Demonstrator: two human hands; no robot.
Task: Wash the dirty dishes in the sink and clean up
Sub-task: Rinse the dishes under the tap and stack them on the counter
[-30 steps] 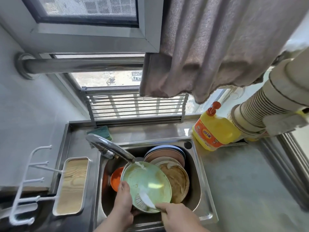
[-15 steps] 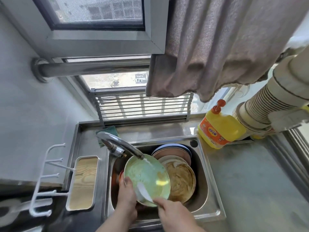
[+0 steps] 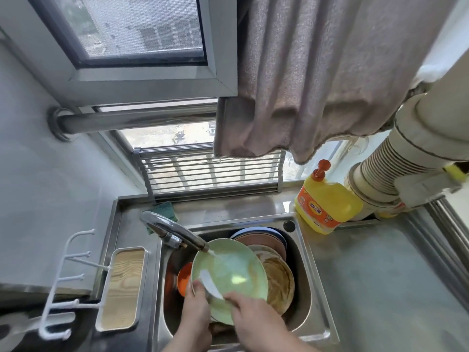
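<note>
- Head view, nearest first: both forearms enter from the bottom edge; the left hand (image 3: 195, 308) grips the near-left rim of the green plate (image 3: 228, 275), thumb curled over the edge; the right hand (image 3: 253, 323) rests on the plate's near face with fingers bent toward a pale strip (image 3: 210, 285) lying across it — whether it pinches that strip or only presses it I cannot tell.
- The green plate is held tilted over the sink (image 3: 314, 288), its far rim just under the faucet (image 3: 175, 232); water lands on its upper face.
- To do this step well, I judge: keep the left grip firm on the wet rim, turn the plate so the stream reaches every part, and rub in circles outward to the edge; keep the tilt toward the basin so runoff stays inside.
- Behind it, a brown-smeared plate (image 3: 279, 283) leans on more stacked dishes (image 3: 264, 240); an orange bowl (image 3: 184, 278) peeks out at the left — most of the pile looks unwashed.
- Farther off: a yellow detergent bottle (image 3: 327, 207) on the counter beside the sink; a green sponge (image 3: 165, 210) behind the faucet.
- Hard to make out: what the pale strip is; the basin floor and drain, covered by dishes; the dish count in the stack; the plate's underside.
</note>
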